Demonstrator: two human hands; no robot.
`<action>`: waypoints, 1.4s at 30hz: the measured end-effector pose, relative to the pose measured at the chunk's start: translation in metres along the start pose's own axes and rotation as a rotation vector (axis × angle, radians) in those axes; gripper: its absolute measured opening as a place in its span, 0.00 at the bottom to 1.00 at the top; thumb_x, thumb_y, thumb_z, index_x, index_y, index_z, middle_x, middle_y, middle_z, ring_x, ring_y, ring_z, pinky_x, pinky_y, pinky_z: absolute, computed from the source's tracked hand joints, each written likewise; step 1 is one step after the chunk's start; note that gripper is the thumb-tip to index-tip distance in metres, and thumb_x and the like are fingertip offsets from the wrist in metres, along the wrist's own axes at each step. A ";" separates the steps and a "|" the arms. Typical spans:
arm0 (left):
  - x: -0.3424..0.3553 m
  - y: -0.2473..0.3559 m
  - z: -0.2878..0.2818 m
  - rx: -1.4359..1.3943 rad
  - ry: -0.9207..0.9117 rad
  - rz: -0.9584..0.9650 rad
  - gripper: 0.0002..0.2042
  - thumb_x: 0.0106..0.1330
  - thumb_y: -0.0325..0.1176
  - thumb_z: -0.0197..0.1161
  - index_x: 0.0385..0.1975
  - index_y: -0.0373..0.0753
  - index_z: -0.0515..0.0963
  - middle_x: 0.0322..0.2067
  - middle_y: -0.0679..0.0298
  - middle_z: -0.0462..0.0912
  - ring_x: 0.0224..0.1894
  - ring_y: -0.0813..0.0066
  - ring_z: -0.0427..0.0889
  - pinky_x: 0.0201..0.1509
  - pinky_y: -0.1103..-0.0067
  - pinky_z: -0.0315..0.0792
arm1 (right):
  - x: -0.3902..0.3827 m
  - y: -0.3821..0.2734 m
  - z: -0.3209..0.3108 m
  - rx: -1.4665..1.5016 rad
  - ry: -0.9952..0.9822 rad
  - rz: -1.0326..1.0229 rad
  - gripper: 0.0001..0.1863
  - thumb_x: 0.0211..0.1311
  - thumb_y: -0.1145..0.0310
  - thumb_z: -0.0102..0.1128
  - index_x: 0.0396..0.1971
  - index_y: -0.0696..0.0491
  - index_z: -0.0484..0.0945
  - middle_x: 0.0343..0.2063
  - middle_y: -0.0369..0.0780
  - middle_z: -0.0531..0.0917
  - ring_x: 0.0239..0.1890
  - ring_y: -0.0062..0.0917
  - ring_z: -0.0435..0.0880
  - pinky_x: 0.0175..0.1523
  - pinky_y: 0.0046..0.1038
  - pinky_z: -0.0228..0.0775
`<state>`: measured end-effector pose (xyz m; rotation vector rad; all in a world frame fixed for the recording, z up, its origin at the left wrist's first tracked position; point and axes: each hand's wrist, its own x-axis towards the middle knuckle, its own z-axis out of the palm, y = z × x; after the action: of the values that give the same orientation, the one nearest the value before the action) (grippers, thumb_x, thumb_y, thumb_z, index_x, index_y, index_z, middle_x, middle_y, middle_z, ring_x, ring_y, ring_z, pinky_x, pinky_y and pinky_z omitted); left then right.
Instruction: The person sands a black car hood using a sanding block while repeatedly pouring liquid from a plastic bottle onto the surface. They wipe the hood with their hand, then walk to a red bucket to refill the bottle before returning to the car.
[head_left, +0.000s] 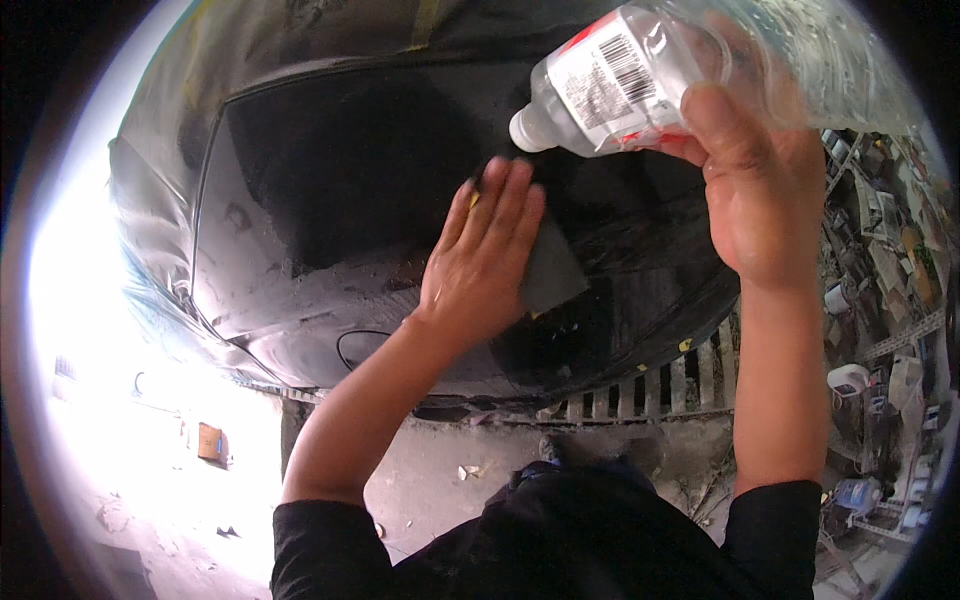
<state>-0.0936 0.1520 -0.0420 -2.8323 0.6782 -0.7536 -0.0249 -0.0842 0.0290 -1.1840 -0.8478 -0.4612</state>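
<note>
My left hand (483,255) lies flat with its fingers together on a black car panel (350,170). Under the palm is a dark grey sheet of sandpaper (556,268), its corner showing past the little-finger side. A small yellow bit shows by the fingers. My right hand (752,165) grips a clear plastic bottle (620,85) with a white and red label. Tilted on its side, the bottle has its white cap end down toward the panel, just above my left fingertips. The panel around my left hand looks wet and dark, with duller grey patches to the left.
Plastic sheeting (165,200) covers the car at the left and top. A slatted grate (650,392) runs below the car's lower edge. Shelves with clutter (885,240) stand along the right. A brown box (210,441) sits on the bright floor at the left.
</note>
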 end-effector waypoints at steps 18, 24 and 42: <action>-0.009 -0.008 0.001 0.118 -0.015 0.034 0.41 0.52 0.38 0.68 0.68 0.35 0.61 0.72 0.51 0.53 0.76 0.56 0.46 0.78 0.61 0.42 | 0.010 0.004 0.006 -0.063 -0.035 -0.160 0.44 0.56 0.54 0.71 0.62 0.66 0.58 0.53 0.48 0.75 0.54 0.32 0.79 0.56 0.33 0.77; 0.032 0.006 -0.005 0.007 0.043 0.031 0.42 0.49 0.40 0.72 0.68 0.38 0.63 0.71 0.54 0.57 0.76 0.59 0.50 0.78 0.62 0.43 | 0.003 -0.007 0.011 0.139 0.003 -0.011 0.44 0.57 0.54 0.70 0.62 0.66 0.58 0.53 0.48 0.76 0.52 0.31 0.80 0.52 0.31 0.78; 0.013 0.001 -0.007 0.062 -0.030 0.023 0.47 0.48 0.43 0.74 0.70 0.39 0.59 0.73 0.56 0.52 0.77 0.60 0.45 0.78 0.62 0.41 | -0.004 -0.010 0.016 0.125 0.120 -0.036 0.40 0.58 0.55 0.67 0.63 0.63 0.60 0.51 0.47 0.78 0.47 0.32 0.84 0.44 0.30 0.84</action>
<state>-0.0877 0.1453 -0.0307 -2.7694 0.6702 -0.7139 -0.0396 -0.0733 0.0339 -1.0174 -0.7838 -0.4969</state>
